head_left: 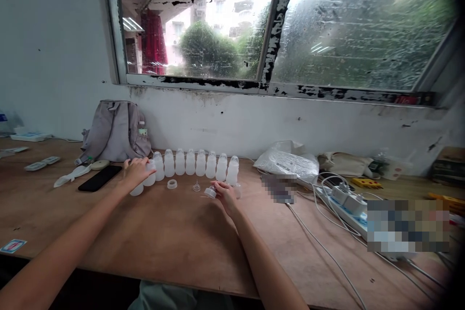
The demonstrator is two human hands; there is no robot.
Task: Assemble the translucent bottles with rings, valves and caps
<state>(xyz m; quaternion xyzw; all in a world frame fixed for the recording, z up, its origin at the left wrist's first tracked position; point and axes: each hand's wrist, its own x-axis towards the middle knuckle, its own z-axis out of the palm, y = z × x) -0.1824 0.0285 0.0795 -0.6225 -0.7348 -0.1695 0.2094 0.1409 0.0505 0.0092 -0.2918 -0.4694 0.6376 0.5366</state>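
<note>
A row of several white translucent baby bottles (195, 163) stands on the wooden table (174, 237) below the window. My left hand (136, 170) is curled round the bottle at the row's left end (149, 174), with another bottle (137, 190) just below it. My right hand (224, 193) pinches a clear nipple cap (210, 192) a little in front of the row's right end. A loose white ring (172, 184) and a small clear nipple (196, 187) lie on the table between my hands.
A grey backpack (114, 131) leans on the wall at the left, with a black phone (100, 178) in front of it. Right of the bottles lie a plastic bag (286, 162), a power strip (348, 203) and white cables (327, 252).
</note>
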